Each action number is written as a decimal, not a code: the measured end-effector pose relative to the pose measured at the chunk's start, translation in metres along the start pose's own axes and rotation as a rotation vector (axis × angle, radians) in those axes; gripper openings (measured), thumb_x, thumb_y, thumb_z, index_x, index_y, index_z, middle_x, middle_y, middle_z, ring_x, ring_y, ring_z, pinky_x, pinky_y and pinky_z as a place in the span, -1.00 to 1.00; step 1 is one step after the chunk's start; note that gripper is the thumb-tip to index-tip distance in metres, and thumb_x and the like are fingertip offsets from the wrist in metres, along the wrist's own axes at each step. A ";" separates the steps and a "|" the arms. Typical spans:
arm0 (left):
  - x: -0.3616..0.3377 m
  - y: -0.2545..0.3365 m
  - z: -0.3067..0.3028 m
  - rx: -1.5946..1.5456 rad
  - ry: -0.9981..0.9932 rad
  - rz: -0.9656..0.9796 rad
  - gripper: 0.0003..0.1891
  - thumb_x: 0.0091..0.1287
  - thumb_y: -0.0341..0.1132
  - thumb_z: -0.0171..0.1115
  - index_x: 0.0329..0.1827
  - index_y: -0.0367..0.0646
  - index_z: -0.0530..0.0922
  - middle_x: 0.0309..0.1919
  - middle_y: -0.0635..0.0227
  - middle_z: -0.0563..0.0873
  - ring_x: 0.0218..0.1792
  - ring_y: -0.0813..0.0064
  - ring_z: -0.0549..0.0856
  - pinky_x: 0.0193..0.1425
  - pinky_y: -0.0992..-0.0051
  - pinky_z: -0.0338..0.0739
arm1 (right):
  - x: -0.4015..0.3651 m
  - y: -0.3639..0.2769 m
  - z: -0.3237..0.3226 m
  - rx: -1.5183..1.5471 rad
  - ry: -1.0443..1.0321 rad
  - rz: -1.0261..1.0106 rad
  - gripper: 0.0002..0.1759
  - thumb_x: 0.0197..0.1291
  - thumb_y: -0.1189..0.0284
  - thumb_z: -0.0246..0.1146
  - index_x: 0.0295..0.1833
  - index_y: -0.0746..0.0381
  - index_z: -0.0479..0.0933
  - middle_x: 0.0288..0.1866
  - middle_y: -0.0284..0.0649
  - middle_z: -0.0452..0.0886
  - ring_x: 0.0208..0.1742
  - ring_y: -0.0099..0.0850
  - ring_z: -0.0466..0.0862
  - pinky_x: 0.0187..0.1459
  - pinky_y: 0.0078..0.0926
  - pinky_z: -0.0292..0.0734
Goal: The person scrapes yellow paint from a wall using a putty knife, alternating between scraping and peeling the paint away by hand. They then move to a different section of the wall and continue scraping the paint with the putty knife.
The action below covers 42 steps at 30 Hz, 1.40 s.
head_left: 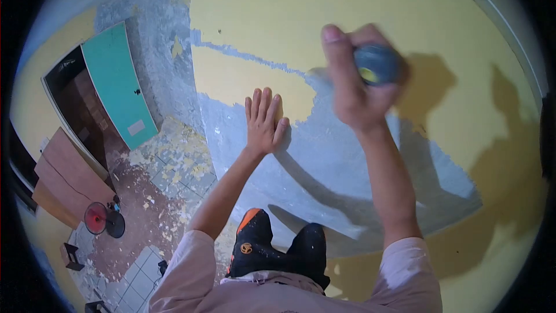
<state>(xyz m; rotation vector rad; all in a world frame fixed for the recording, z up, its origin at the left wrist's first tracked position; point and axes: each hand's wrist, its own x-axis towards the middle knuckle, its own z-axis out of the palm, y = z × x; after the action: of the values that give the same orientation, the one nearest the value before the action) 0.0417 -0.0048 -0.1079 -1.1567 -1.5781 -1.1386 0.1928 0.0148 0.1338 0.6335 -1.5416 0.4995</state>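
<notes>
My left hand point(263, 122) lies flat against the wall, fingers stretched, at the border of a yellow paint patch point(249, 75) and bare grey plaster point(324, 168). Up and to the right, my right hand point(362, 81) is closed around a paint scraper point(376, 64), somewhat smeared by motion. Its dark round handle end, with a yellow spot, faces me. The blade is mostly hidden behind the hand, close to the edge of the yellow paint. A ragged grey strip point(249, 55) cuts through the paint above my left hand.
Paint flakes point(174, 168) litter the tiled floor at lower left. A green door point(119, 81) stands open beside a dark doorway. Brown boards point(72, 174) lean near it. A red-and-black fan point(97, 218) and a small dark stool point(72, 257) stand on the floor.
</notes>
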 end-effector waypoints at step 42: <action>-0.200 0.077 -0.118 -0.728 -0.791 -1.092 -0.68 0.40 -0.27 0.11 0.08 -0.31 0.44 -0.08 0.16 0.65 -0.06 0.35 0.65 -0.02 0.41 0.53 | -0.057 -0.021 -0.016 0.044 0.177 0.042 -0.76 0.06 0.58 0.32 -0.52 0.19 0.39 -0.71 -0.35 0.48 -0.76 -0.59 0.44 -0.73 -0.63 0.25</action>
<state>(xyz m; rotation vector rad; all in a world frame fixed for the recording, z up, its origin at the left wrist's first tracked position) 0.1726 -0.1467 -0.2592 -1.2718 -2.6880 -2.2759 0.2196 0.0147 0.0773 0.5760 -1.3823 0.6062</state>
